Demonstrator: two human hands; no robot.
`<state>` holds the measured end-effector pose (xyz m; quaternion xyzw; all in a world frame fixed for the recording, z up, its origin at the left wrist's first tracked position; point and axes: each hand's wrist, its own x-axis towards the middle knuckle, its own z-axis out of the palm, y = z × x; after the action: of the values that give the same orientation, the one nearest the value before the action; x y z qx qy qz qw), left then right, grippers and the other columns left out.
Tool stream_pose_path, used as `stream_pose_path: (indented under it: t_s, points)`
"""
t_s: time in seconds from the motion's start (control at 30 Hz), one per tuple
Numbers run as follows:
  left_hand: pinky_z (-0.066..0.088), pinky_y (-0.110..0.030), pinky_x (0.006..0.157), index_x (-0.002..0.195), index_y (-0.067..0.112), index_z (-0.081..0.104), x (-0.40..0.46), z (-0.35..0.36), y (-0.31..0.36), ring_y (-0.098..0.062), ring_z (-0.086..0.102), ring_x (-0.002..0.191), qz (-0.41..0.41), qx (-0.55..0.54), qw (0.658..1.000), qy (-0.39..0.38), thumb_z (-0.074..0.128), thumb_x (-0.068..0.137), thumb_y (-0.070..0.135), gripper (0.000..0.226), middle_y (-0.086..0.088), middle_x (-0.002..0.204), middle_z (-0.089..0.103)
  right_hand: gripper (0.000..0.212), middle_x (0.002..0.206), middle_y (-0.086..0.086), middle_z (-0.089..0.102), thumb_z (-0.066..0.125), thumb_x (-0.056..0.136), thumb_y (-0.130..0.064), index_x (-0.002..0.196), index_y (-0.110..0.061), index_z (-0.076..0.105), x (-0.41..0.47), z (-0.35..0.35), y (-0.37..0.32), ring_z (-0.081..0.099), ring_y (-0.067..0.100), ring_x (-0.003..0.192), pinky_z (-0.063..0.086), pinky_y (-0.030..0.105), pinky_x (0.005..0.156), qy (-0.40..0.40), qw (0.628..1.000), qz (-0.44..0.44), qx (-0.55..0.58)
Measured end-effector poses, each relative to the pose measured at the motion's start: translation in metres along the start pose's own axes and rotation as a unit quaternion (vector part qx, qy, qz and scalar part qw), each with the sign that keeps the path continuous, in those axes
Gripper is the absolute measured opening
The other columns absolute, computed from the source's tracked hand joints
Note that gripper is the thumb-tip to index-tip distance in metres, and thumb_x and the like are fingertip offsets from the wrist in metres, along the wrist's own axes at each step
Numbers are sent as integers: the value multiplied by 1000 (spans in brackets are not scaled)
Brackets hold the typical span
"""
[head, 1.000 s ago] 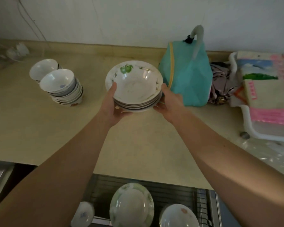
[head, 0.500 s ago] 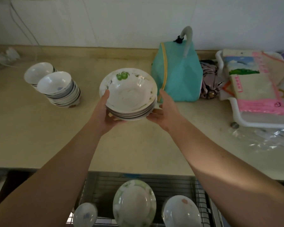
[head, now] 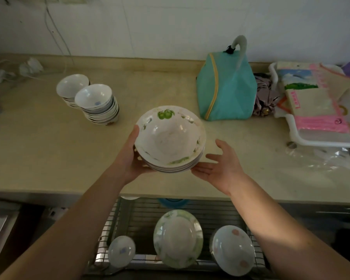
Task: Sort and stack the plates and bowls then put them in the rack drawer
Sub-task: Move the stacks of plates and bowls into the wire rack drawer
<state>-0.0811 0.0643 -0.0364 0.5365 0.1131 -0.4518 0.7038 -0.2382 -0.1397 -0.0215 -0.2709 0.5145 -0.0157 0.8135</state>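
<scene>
Currently the left hand (head: 132,158) grips a stack of wide bowls (head: 170,140), thumb on the near-left rim, fingers under the base, so the whole stack sits cradled in that 1 hand above the tabletop (head: 49,154). Top bowl has a green fruit print. The right hand (head: 220,168) is open, palm up, just beside the stack's right edge, fingertips close to the bottom bowl but not clearly touching; likely ready to catch or support the load. Stack looks level, about 4 bowls, count not certain.

2 stacks of small bowls (head: 97,104) wait on the tabletop at far left, well apart from the hands. A teal bag (head: 226,89) stands behind the held stack; a white tray (head: 303,136) with packets lies at right.

Below the tabletop edge the rack drawer (head: 190,211) is pulled out. It holds 3 dishes propped in its front slots: a small bowl (head: 121,251), a green-rimmed plate (head: 178,238), a spotted bowl (head: 233,249). Probable next step: lower the held stack into the drawer's free back area, using both hands since 1-handed grip risks tipping.
</scene>
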Motion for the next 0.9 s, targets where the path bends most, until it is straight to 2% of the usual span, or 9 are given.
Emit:
stream_pose_path:
  t_s: [0.13, 0.23, 0.3, 0.37, 0.43, 0.5, 0.63, 0.73, 0.9]
  points:
    - [55, -66, 85, 125, 29, 71, -5, -11, -6, -39, 66, 110, 8, -3, 1000, -1, 62, 78, 78, 69, -11, 120, 70, 54, 110, 40, 59, 58, 97, -45, 129, -4, 48, -7, -4, 11, 63, 50, 105, 48, 59, 103, -1, 1000, -9, -3]
    - [56, -58, 83, 123, 20, 70, -2, -19, -9, -26, 69, 73, 19, -11, 1000, 6, 55, 80, 81, 76, -5, 79, 68, 50, 116, 32, 62, 55, 98, -48, 128, -8, 51, -4, -2, 5, 64, 46, 106, 49, 57, 103, 15, 998, -32, -54]
    - [57, -52, 78, 117, 19, 70, 1, -22, -12, -19, 67, 58, 27, -25, 999, 24, 48, 86, 79, 70, 1, 66, 66, 49, 119, 21, 64, 53, 99, -50, 127, -9, 55, 4, 6, -7, 64, 42, 107, 50, 56, 102, 26, 994, -62, -92]
    - [58, -45, 74, 122, 21, 69, 1, -17, -15, -20, 69, 68, 35, -47, 997, 45, 41, 95, 72, 65, -2, 83, 71, 47, 110, 14, 69, 53, 99, -50, 121, -9, 60, 15, 20, -21, 66, 34, 100, 55, 49, 93, 22, 990, -82, -111]
    - [57, -47, 80, 132, 23, 65, 1, -8, -21, -30, 68, 100, 55, -84, 993, 54, 36, 103, 61, 56, -10, 120, 71, 42, 94, 9, 74, 51, 100, -49, 113, -10, 64, 26, 37, -33, 68, 28, 87, 59, 44, 82, 11, 986, -94, -135]
    - [52, -57, 98, 136, 22, 62, 1, 2, -28, -41, 59, 123, 104, -91, 989, 44, 33, 109, 45, 46, -14, 136, 64, 43, 101, 12, 77, 49, 102, -49, 112, -12, 68, 37, 50, -40, 72, 31, 96, 58, 48, 92, -5, 983, -97, -152]
    - [43, -61, 109, 140, 19, 58, 0, 14, -36, -39, 56, 130, 169, -95, 981, 11, 37, 109, 37, 41, -14, 140, 61, 43, 103, 7, 80, 50, 101, -53, 110, -19, 75, 45, 57, -40, 76, 28, 96, 59, 45, 88, -33, 976, -111, -184]
    - [44, -58, 110, 137, 26, 62, -1, 12, -38, -35, 58, 130, 141, -121, 982, 29, 35, 107, 48, 45, -7, 136, 65, 37, 103, 4, 80, 54, 99, -51, 108, -22, 75, 40, 52, -33, 77, 25, 91, 59, 42, 83, -58, 975, -111, -182]
    - [43, -56, 111, 141, 30, 58, -15, 2, -41, -33, 57, 131, 103, -116, 988, 6, 26, 101, 68, 64, -7, 141, 62, 45, 115, 11, 76, 52, 101, -51, 119, -17, 75, 23, 29, -9, 73, 31, 107, 57, 45, 89, -78, 984, -97, -131]
